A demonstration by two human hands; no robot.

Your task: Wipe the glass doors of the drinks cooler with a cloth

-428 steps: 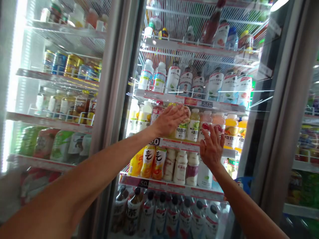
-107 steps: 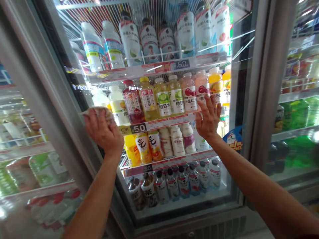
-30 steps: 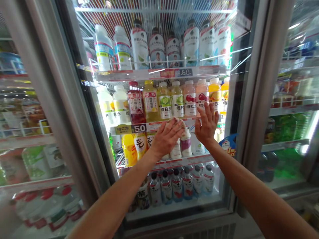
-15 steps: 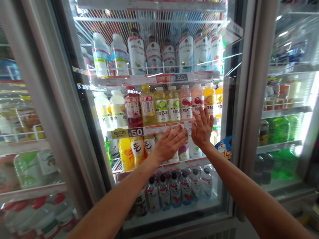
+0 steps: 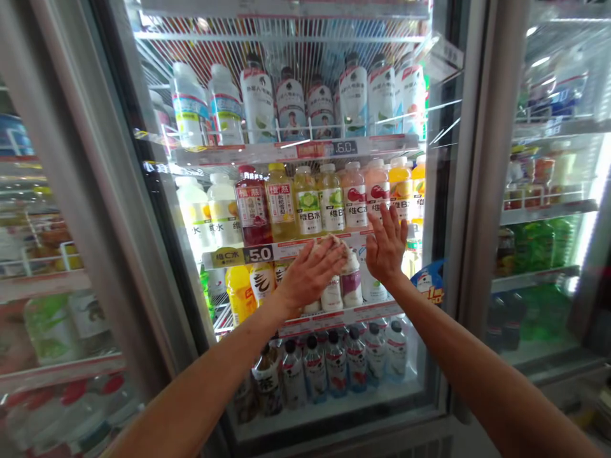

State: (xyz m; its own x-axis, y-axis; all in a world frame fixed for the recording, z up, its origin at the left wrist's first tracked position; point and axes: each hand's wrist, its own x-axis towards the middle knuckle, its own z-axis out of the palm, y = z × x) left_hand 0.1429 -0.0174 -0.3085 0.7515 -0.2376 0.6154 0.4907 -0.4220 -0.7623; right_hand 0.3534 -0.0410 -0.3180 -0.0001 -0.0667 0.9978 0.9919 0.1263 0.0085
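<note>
My left hand (image 5: 310, 275) lies over a pale cloth (image 5: 340, 244), holding it against the glass of a drinks fridge door. Only the cloth's upper and right edges show past my fingers. To the right, my right hand (image 5: 386, 251) rests with its fingers stretched and apart, palm toward the glass and holding nothing. Behind the glass, a pink drink bottle (image 5: 356, 200) stands close to my right fingertips. A bottle with a purple label (image 5: 352, 285) is below the cloth.
Several shelves of bottles fill the fridge, with a price strip (image 5: 260, 254) along the middle shelf. A metal door frame (image 5: 487, 191) runs down the right side. A blue sticker (image 5: 429, 280) is near my right forearm. More stocked fridges stand left and right.
My left hand and the cloth have slid a little left across the glass, uncovering more of the purple-labelled bottle. My right hand has stayed nearly in place.
</note>
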